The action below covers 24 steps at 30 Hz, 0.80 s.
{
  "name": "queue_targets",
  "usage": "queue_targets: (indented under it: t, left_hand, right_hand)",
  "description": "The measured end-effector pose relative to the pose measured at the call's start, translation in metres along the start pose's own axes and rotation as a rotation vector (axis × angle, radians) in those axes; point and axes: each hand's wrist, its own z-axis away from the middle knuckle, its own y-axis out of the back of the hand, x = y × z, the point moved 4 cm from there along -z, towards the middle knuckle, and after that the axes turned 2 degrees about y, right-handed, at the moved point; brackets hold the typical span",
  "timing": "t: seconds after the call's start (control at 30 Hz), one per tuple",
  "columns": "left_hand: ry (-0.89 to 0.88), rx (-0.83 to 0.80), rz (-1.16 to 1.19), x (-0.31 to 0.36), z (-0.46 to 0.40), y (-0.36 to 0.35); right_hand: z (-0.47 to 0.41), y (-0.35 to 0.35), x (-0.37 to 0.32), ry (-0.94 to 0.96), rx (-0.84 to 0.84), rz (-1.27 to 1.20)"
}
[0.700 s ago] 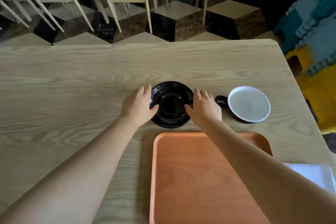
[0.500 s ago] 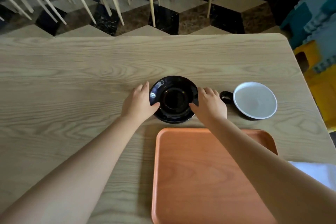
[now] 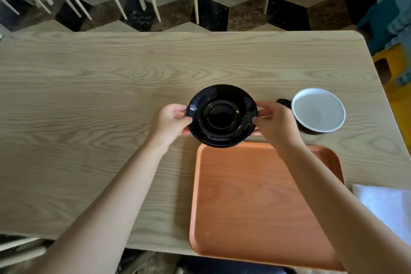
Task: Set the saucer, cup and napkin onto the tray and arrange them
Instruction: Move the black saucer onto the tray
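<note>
Wooden surface (image 3: 89, 95); orange tray (image 3: 255, 196) empty, just nearer the person than both hands. Black saucer (image 3: 222, 115) pinched by its rim between left hand (image 3: 169, 122) and right hand (image 3: 273, 122), seemingly lifted, overlapping the tray's far edge. Cup (image 3: 318, 110) just right of the right hand; napkin (image 3: 387, 204) nearer, rightward. Advice: keep the saucer level, lower it flat, leaving napkin room.

One round glossy black saucer (image 3: 222, 115) is counted at centre, one black white-lined cup (image 3: 318, 111) at right, one rectangular orange tray (image 3: 255, 202) near, one white napkin (image 3: 387, 204) near right, and two bare hands.
</note>
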Motion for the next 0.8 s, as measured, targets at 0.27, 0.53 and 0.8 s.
queue_targets:
  t: [0.27,0.53,0.8]
  left_hand:
    - [0.043,-0.059,0.078,-0.039,0.075,0.006]
    - [0.047,-0.041,-0.058,-0.069,0.102,-0.002]
    - [0.036,0.014,-0.202,-0.077,0.106,-0.003]
  right_hand:
    - [0.073,0.008,0.029,-0.085,-0.054,-0.297]
    - [0.108,0.006,0.059,-0.122,-0.084,-0.312]
    - [0.112,0.001,0.072,-0.136,-0.074,-0.221]
